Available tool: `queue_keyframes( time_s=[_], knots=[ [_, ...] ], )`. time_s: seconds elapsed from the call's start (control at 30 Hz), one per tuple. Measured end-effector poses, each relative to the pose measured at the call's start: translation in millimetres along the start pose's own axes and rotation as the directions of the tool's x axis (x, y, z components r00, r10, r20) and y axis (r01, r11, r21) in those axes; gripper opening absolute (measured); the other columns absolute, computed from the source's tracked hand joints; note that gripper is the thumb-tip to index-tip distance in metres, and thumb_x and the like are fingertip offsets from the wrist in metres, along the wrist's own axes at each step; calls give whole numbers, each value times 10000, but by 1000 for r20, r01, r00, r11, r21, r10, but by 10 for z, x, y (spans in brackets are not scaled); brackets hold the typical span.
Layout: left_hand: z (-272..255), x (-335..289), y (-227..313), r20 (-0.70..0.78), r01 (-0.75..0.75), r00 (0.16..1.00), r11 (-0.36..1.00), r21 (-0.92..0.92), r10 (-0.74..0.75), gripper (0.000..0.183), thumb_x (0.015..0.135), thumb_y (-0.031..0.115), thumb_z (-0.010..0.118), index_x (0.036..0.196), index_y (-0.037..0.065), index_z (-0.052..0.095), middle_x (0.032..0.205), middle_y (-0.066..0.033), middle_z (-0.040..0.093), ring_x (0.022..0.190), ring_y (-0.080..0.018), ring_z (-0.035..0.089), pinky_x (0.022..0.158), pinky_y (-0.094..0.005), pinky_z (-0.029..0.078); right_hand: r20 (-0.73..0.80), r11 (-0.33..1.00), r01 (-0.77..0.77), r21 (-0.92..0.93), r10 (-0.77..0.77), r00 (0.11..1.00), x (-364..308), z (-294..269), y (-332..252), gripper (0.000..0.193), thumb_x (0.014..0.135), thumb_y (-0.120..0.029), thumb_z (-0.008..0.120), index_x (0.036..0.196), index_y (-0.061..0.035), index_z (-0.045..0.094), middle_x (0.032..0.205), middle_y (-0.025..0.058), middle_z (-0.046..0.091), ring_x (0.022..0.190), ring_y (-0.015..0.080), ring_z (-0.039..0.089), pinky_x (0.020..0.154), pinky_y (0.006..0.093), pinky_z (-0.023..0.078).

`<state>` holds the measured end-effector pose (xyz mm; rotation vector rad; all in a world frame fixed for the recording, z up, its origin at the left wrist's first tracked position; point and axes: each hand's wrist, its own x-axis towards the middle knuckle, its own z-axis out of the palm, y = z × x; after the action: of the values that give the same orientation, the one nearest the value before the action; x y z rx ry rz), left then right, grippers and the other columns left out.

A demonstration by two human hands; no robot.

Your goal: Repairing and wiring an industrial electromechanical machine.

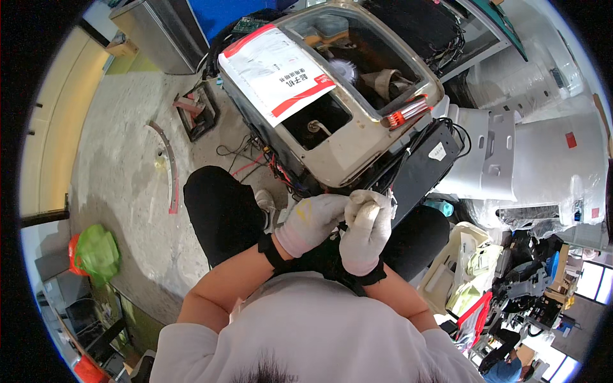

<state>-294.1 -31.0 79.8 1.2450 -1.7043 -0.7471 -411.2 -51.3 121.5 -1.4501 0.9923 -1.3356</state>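
Both my hands wear white gloves and meet in front of my lap, at the near edge of a beige machine housing [357, 156]. My left hand [310, 225] has its fingers bent together toward the right hand. The fingers of my right hand [366, 230] are curled in a pinch. Whatever lies between the fingertips is too small or hidden to name. Just beyond the right hand, thin dark cables [401, 167] run down along the housing. A white and red printed sheet [278, 73] lies on top of the housing, beside its openings.
Orange-red slim tools [408, 113] rest on the housing's right rim. Right of it is a black box [429, 156] with cables. A black tray [195, 112] and a curved strip [171, 169] lie on the floor at left. A cream bin [447, 271] stands at lower right.
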Motion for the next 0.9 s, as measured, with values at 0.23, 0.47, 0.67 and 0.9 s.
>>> queue_keyframes(
  time_s=[0.23, 0.47, 0.67, 0.9],
  knots=[
    [79, -21, -44, -15, 38, 999, 993, 110, -36, 269, 789, 58, 656, 1054, 88, 627, 988, -115, 679, 863, -326, 658, 733, -400, 543, 181, 953, -264, 148, 236, 955, 82, -169, -41, 370, 1021, -286, 436, 889, 8, 619, 603, -26, 487, 516, 54, 398, 477, 233, 324],
    [102, -37, -59, -61, 16, 998, 992, 122, -8, 297, 741, 37, 660, 1033, 84, 628, 924, -107, 671, 842, -325, 653, 710, -399, 543, 416, 941, -338, 2, 306, 856, 276, -248, -56, 572, 984, -517, 456, 829, 8, 622, 715, 27, 606, 559, 60, 436, 506, 222, 335],
    [188, -54, 45, -171, 77, 984, 992, 103, -58, 259, 751, 35, 664, 1003, 76, 623, 906, -109, 666, 832, -328, 652, 704, -403, 541, 550, 977, -206, -60, 205, 809, 422, -307, -47, 556, 1005, -484, 428, 809, 4, 608, 684, 16, 564, 550, 59, 416, 496, 225, 318],
    [207, -49, 59, -212, 79, 976, 993, 86, -59, 221, 812, 69, 666, 1030, 67, 629, 943, -96, 680, 852, -305, 662, 715, -392, 544, 117, 983, -41, -180, 62, 991, 76, -96, -71, 203, 1006, -152, 445, 971, 7, 566, 808, 58, 585, 648, 113, 491, 615, 263, 434]
  ],
)
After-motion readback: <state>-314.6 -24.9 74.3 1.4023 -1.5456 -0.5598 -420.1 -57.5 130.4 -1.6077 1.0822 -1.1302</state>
